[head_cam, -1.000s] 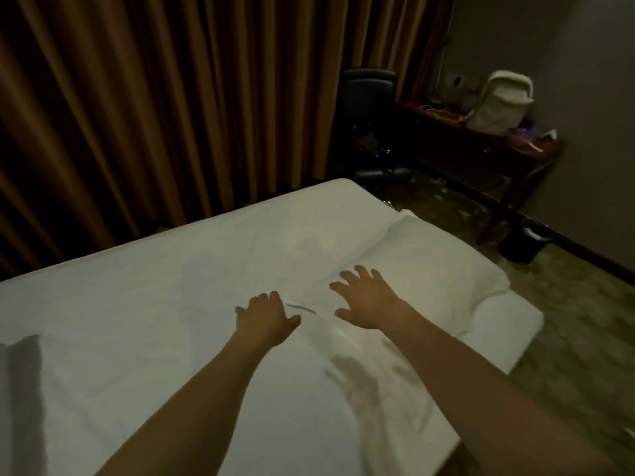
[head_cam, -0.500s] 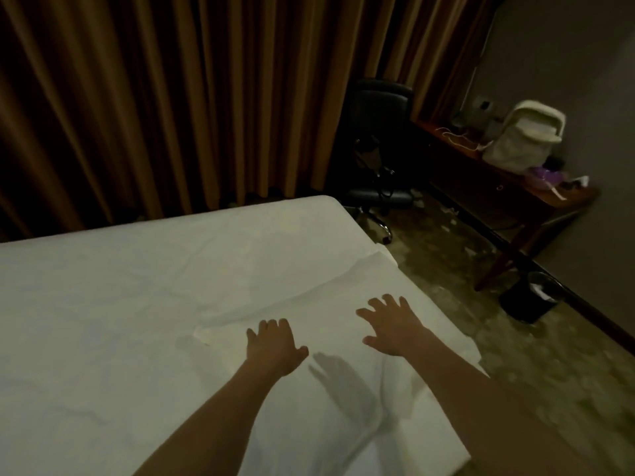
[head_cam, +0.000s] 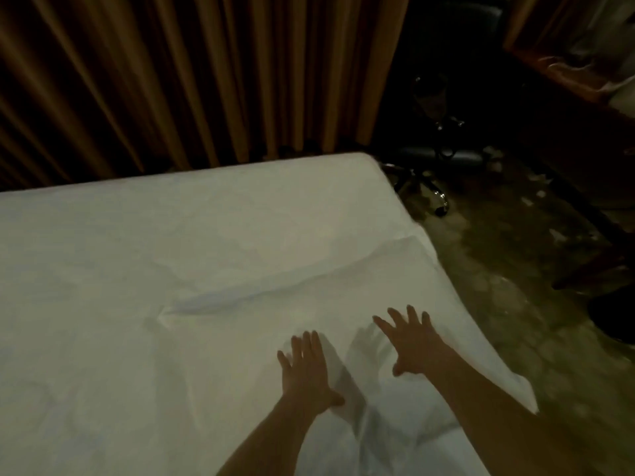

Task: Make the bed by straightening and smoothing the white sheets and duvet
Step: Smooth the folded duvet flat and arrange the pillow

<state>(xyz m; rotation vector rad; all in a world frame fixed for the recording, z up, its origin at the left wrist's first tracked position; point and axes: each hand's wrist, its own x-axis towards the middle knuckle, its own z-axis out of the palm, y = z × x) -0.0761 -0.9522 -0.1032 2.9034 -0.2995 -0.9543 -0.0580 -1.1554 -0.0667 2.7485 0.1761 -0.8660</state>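
A white sheet covers the bed across the left and middle of the head view. A white duvet lies over its right end, its folded edge running as a raised ridge from the middle toward the right side. My left hand lies flat on the duvet with straight fingers. My right hand presses on it a little further right, fingers spread wide. Neither hand holds any fabric. The duvet's near corner hangs over the bed's right side.
Orange-brown curtains hang behind the bed's far side. A black office chair stands past the far right bed corner. A wooden desk runs along the right wall. Mottled floor lies right of the bed.
Both hands have slid toward me and to the right across the duvet, fingers now straighter and more spread. The view has tipped downward and moved closer to the bed.
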